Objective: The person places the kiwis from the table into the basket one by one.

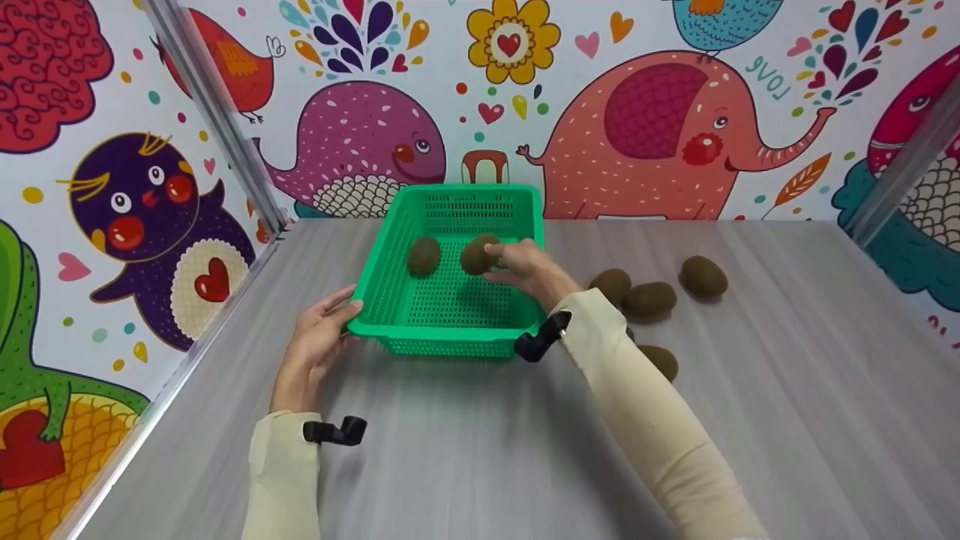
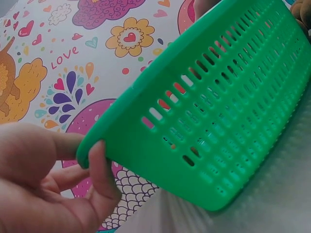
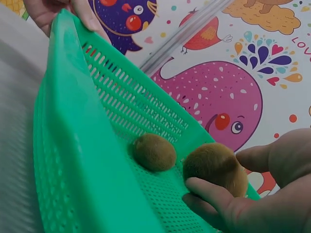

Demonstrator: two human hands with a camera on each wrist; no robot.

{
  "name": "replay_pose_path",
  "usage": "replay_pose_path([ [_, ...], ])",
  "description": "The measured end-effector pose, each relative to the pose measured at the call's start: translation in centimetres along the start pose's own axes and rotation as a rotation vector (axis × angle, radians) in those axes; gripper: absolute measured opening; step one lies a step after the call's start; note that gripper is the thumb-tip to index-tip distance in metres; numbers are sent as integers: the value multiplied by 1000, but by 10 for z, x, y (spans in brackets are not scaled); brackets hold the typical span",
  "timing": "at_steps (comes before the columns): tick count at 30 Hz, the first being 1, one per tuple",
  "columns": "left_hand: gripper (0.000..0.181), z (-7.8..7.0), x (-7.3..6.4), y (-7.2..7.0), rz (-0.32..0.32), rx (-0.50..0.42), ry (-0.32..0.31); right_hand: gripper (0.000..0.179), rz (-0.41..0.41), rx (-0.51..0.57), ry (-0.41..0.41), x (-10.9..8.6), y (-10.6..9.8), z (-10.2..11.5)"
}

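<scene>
Step in hand is looking like loading kiwis into the green basket; the right hand is pinching the held kiwi between thumb and fingers inside it. Next move is probably calling for setting that down and spreading the fingers. Whether it is touching the basket floor, cannot tell. The left hand is pinching the basket's rim at its near left corner, thumb on 1 side, fingers on the other, likely steadying it.

The held kiwi is showing brown, fuzzy, oval skin, no visible damage. The 2nd kiwi is lying just left of it on the basket floor. The basket is standing near the bench's far edge. At least 4 loose kiwis are lying toward the bench's right edge, some partly hiding behind the right sleeve.
</scene>
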State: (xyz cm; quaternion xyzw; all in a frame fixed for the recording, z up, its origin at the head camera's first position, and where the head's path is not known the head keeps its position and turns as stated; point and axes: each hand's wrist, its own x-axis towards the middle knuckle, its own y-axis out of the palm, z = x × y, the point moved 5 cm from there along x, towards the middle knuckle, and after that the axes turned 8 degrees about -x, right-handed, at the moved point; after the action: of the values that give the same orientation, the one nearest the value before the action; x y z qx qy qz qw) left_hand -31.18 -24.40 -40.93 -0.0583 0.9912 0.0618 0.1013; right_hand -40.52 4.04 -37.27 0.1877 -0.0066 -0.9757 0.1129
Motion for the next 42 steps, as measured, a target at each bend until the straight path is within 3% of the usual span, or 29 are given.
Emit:
replay_pose_path([
  [6, 53, -3, 0, 2, 9, 7, 7, 52, 31, 14, -38, -9, 1, 8],
  [11, 53, -5, 0, 3, 13, -5, 6, 53, 71, 7, -119, -20, 4, 16],
  [24, 53, -2, 0, 2, -3, 0, -12, 49, 123, 1, -202, -49, -7, 15],
  [32, 52, 1, 2, 1, -18, -2, -22, 44, 158, -63, -258, -75, -18, 20],
  [42, 54, 0, 1, -2, 22, -7, -10, 45, 208, -148, -320, -106, -31, 23],
])
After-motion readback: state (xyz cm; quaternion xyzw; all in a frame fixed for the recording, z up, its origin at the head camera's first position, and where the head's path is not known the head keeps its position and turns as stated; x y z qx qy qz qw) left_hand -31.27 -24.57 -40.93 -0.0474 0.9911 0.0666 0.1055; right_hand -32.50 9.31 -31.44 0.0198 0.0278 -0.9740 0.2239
